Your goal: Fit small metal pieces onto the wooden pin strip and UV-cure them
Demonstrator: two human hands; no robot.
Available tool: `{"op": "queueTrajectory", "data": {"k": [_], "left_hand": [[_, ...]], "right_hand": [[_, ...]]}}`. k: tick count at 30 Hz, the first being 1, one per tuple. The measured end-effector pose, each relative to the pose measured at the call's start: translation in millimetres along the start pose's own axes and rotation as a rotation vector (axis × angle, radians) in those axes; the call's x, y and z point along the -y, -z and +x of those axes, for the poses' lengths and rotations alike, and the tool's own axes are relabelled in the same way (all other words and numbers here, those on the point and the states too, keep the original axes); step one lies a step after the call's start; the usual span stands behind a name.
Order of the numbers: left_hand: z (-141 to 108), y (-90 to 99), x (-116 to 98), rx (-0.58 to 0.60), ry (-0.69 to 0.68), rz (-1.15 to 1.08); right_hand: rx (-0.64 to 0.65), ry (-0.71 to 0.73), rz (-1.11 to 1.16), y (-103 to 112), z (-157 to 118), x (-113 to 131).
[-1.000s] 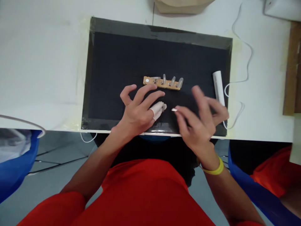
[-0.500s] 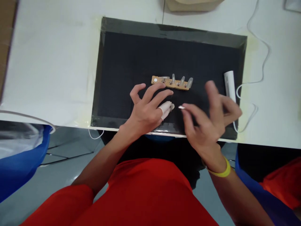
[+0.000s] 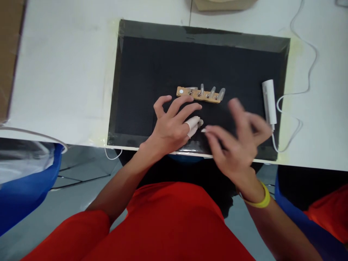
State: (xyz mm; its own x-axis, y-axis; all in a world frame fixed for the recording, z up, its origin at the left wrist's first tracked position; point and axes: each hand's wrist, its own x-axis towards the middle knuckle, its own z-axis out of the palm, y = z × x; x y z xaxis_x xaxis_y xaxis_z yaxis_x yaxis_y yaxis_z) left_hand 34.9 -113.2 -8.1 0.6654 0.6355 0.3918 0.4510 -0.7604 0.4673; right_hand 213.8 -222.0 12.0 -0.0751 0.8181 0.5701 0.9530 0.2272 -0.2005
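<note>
My left hand (image 3: 170,127), two fingers in white finger cots (image 3: 193,125), pinches a small greyish piece (image 3: 201,123) that resembles a false nail; its other fingers are spread over the black mat. Between thumb and forefinger, my right hand (image 3: 237,145) grips a small white piece (image 3: 204,130) too small to make out, just right of the left fingertips. The right hand's remaining fingers are raised and blurred. Beyond the left fingers lies a tan strip (image 3: 185,93) with a white dot, bearing several clear false nails (image 3: 213,91), one lying flat and the rest standing up.
The black mat (image 3: 152,65) is taped to a white table (image 3: 62,72). On its right side lies a white stick-shaped device (image 3: 269,101) with a white cable (image 3: 310,72). A tan container (image 3: 225,4) stands at the back. Blue chairs (image 3: 35,195) flank me, and a red-clothed person (image 3: 330,210) sits at right.
My right hand has moved left and slightly nearer to me, bringing the white piece closer to the left fingertips. The left hand keeps its pinch. The view has shifted slightly.
</note>
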Motion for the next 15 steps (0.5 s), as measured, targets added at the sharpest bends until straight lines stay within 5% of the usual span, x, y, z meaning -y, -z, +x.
{"op": "queueTrajectory", "data": {"k": [2, 5, 9, 13, 15], "left_hand": [[-1, -0.7, 0, -0.023, -0.025, 0.024], [-2, -1.1, 1, -0.024, -0.011, 0.008], [-2, -2.3, 2, -0.108, -0.102, 0.087], [0, -4.1, 2, -0.229, -0.214, 0.217], [1, -4.5, 3, -0.236, -0.221, 0.214]], "right_hand": [[-0.034, -0.058, -0.014, 0, 3, 0], [-0.011, 0.147, -0.035, -2, 6, 0], [-0.083, -0.022, -0.053, -7, 6, -3], [-0.075, 0.177, -0.017, -11, 5, -6], [-0.084, 0.083, -0.028, -10, 4, -6]]}}
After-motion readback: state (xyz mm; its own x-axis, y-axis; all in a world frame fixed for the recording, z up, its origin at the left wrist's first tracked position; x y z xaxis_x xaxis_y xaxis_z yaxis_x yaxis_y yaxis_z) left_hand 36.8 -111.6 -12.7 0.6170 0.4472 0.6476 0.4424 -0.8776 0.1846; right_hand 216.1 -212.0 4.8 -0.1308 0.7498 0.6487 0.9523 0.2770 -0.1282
